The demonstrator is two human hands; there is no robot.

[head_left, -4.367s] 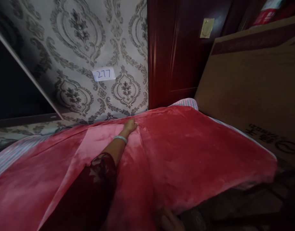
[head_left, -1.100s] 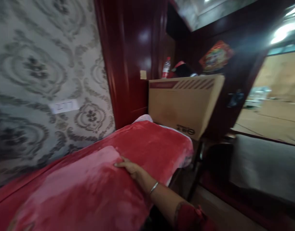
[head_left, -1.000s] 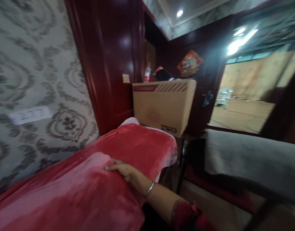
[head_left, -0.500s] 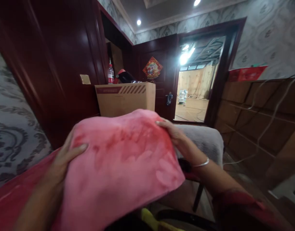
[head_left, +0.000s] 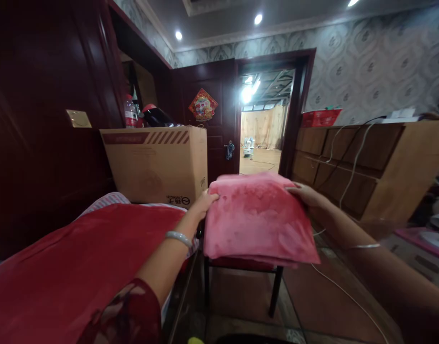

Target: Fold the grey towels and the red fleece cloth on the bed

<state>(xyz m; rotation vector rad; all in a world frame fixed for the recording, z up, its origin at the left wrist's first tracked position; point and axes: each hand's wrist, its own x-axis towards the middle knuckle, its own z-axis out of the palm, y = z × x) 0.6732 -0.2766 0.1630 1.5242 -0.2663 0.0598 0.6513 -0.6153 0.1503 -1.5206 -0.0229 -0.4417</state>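
A folded pink plush blanket (head_left: 257, 220) hangs out in front of me, over a dark-legged chair (head_left: 241, 279). My left hand (head_left: 204, 202) grips its left edge, a pale bangle on that wrist. My right hand (head_left: 309, 197) grips its right edge, a thin silver bangle on that wrist. Both hands are closed on the fabric, thumbs on top. Whether the blanket rests on the chair seat I cannot tell.
A bed with a red plush cover (head_left: 83, 258) lies at lower left. A large cardboard box (head_left: 155, 160) stands at its far end, a bottle (head_left: 130, 112) behind it. A dark door stands open ahead. A long wooden cabinet (head_left: 366, 160) lines the right wall. A white cable (head_left: 345, 291) runs across the floor.
The folded blanket was lifted off the bed with both hands, swung right and carried away from me, out over the chair. My view turned from the wall toward the doorway.
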